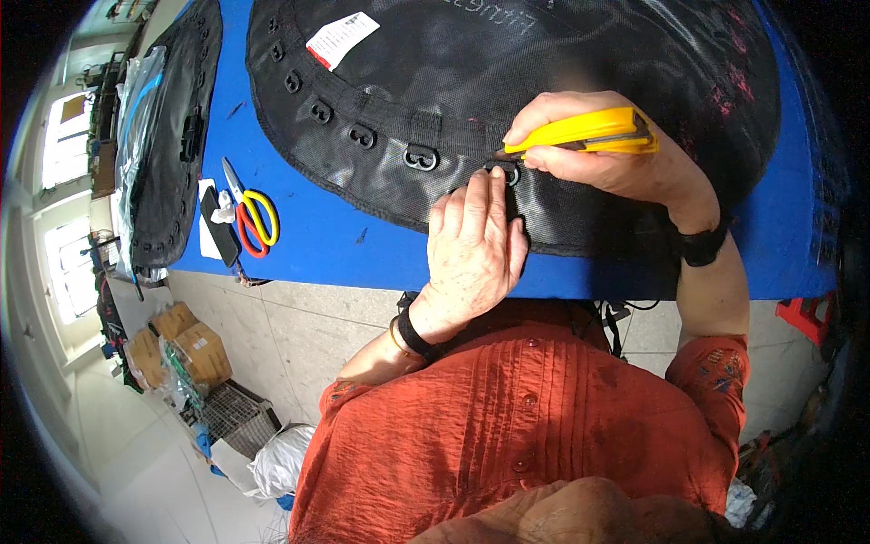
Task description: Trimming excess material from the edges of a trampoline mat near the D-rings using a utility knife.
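Observation:
A black mesh mat [580, 54] with a rounded, bound edge covers much of the blue table. Black plastic clips [420, 157] are set in a row along its border. My left hand [473, 249] lies flat on the near edge, its fingers stretched out and the fingertips touching one clip [512, 172]. In my right hand [634, 175] is a yellow utility knife [612, 127], its front end pointing left, just above that same clip. Whether the blade meets the mesh cannot be made out. A white label [343, 40] with a red edge lies on the mat at the upper left.
Scissors [255, 216] with red and yellow handles and a black flat object [220, 224] lie left on the blue table [317, 238]. A second black mat [168, 172] sits at the far left. Cardboard boxes [201, 352] and a wire crate [237, 419] stand on the floor.

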`<move>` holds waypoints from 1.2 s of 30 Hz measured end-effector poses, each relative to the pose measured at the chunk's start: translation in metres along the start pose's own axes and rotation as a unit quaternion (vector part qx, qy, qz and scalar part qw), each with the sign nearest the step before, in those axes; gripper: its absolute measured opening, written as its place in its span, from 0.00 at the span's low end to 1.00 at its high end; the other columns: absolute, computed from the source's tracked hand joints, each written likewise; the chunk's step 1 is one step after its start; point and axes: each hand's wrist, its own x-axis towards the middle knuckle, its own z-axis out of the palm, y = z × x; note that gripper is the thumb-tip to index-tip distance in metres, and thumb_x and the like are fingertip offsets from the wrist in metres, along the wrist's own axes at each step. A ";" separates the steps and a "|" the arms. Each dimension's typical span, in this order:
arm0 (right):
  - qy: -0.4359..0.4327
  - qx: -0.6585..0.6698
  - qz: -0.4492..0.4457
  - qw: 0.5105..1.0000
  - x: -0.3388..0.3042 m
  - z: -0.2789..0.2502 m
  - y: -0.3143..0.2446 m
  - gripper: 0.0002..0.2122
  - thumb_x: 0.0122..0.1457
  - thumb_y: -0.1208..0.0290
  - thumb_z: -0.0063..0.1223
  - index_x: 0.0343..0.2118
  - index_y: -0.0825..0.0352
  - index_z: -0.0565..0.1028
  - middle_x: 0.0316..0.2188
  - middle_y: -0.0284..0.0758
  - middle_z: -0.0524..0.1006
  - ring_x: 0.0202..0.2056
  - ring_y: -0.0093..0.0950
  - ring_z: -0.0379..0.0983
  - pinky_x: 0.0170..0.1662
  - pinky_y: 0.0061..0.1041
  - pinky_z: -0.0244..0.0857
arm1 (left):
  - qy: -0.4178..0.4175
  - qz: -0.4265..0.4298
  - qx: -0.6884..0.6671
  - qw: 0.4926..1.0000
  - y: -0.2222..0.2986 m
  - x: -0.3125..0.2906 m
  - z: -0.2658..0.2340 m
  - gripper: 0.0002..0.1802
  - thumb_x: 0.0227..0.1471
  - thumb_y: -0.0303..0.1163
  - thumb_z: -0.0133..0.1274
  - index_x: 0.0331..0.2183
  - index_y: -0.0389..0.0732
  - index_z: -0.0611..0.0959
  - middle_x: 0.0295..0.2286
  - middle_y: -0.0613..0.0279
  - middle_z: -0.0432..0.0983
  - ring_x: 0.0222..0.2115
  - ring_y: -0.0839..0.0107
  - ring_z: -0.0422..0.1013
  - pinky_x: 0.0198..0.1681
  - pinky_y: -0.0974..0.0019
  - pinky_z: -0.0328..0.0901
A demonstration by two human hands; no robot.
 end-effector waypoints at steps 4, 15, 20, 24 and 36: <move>-0.010 -0.051 -0.011 0.999 0.001 -0.007 0.000 0.08 0.65 0.76 0.63 0.45 0.68 0.83 0.40 0.34 0.84 0.39 0.24 0.81 0.45 0.25 0.74 | 0.004 0.004 -0.001 1.000 -0.001 0.000 0.001 0.37 0.57 0.35 0.59 0.63 0.26 0.74 0.57 0.41 0.71 0.53 0.48 0.70 0.58 0.49 0.64; -0.003 -0.034 0.000 0.999 -0.001 -0.007 -0.002 0.06 0.64 0.74 0.62 0.42 0.68 0.80 0.39 0.31 0.82 0.42 0.21 0.79 0.50 0.23 0.72 | -0.001 0.003 0.004 1.000 -0.001 0.000 0.001 0.36 0.58 0.36 0.59 0.63 0.26 0.74 0.57 0.41 0.71 0.52 0.48 0.70 0.58 0.49 0.64; -0.006 -0.028 0.005 1.000 -0.001 -0.007 -0.004 0.05 0.64 0.74 0.62 0.40 0.68 0.79 0.38 0.30 0.81 0.43 0.19 0.78 0.52 0.21 0.71 | 0.002 0.004 0.004 1.000 -0.001 -0.001 0.000 0.36 0.58 0.36 0.59 0.63 0.27 0.74 0.57 0.41 0.71 0.53 0.48 0.70 0.58 0.49 0.64; 0.000 -0.027 0.014 1.000 -0.002 -0.006 -0.005 0.05 0.64 0.75 0.62 0.40 0.67 0.79 0.37 0.29 0.81 0.43 0.19 0.78 0.52 0.21 0.71 | 0.005 0.005 0.002 1.000 -0.002 -0.001 0.002 0.36 0.58 0.36 0.59 0.63 0.27 0.74 0.57 0.41 0.71 0.53 0.48 0.70 0.58 0.48 0.64; 0.003 -0.035 0.013 0.999 -0.004 -0.010 -0.004 0.05 0.64 0.73 0.62 0.41 0.67 0.79 0.38 0.29 0.81 0.42 0.20 0.78 0.52 0.23 0.71 | 0.004 0.002 0.005 1.000 -0.001 0.000 0.001 0.36 0.58 0.37 0.59 0.63 0.26 0.75 0.56 0.41 0.71 0.52 0.49 0.70 0.59 0.49 0.64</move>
